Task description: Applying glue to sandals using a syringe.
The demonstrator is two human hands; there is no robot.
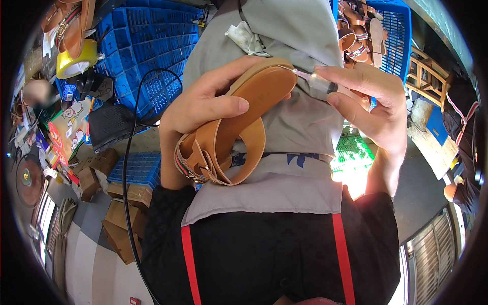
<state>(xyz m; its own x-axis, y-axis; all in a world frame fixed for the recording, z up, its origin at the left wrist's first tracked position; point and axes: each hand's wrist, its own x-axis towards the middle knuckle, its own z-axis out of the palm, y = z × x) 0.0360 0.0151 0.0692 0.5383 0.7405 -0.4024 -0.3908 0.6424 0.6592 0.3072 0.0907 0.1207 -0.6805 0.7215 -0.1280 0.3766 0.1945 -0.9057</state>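
Observation:
My left hand (206, 99) grips a tan sandal (267, 91) above my lap, with the thumb on the insole and the fingers behind the sole. The sandal lies tilted, toe end toward the upper right, its wide ankle strap and striped, buckled band hanging toward me. In my right hand (378, 99) is a small clear syringe (321, 85) with a dark plunger end, pinched between thumb and fingers. The syringe's thin tip reaches the sole's edge at the toe; whether it touches is too small to tell. A grey apron (264, 198) covers my lap.
A crumpled white cloth (246, 38) lies on the apron. Blue crates (145, 35) stand at the upper left, and another blue crate (396, 30) with several sandals is at the upper right. A black cable (127, 203) runs down my left side, near cardboard boxes (119, 229).

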